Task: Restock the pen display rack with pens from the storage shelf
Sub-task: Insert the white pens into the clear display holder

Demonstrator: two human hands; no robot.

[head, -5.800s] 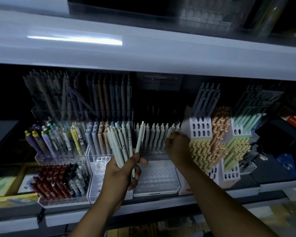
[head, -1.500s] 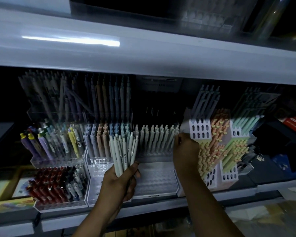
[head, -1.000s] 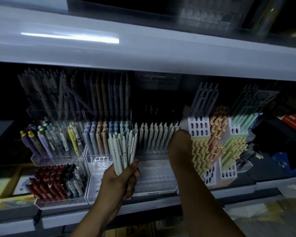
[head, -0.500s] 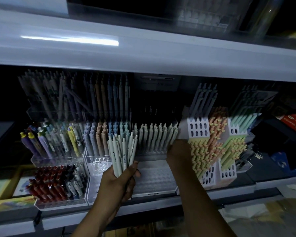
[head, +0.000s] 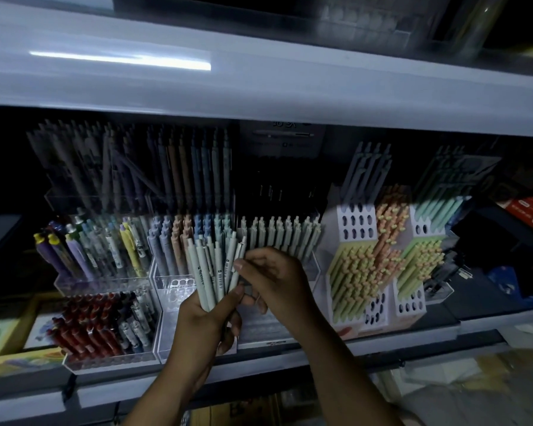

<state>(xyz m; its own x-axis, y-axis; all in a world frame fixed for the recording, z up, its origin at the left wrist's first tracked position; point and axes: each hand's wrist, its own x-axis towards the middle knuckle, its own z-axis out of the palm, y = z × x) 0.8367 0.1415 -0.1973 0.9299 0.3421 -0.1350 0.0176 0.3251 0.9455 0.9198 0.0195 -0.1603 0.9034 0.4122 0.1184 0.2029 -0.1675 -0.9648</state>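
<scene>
I see the left hand (head: 206, 321) above the shelf's front edge (head: 413, 336), near its middle, holding a bundle of pens (head: 210, 272) upright. The right hand (head: 274, 278) sits just right of the bundle and pinches its rightmost pen (head: 239, 256). Behind both hands a stepped rack (head: 265, 329) stands on the shelf, with a row of pens (head: 283, 238) along its back step. Toward the shelf's left end I make out a lower tray (head: 111, 362) of pens at the front edge and an upper tray (head: 105, 282) behind it. Right of the rack stands a holed pen holder (head: 356, 226). An upper shelf board (head: 259, 87) spans overhead.
</scene>
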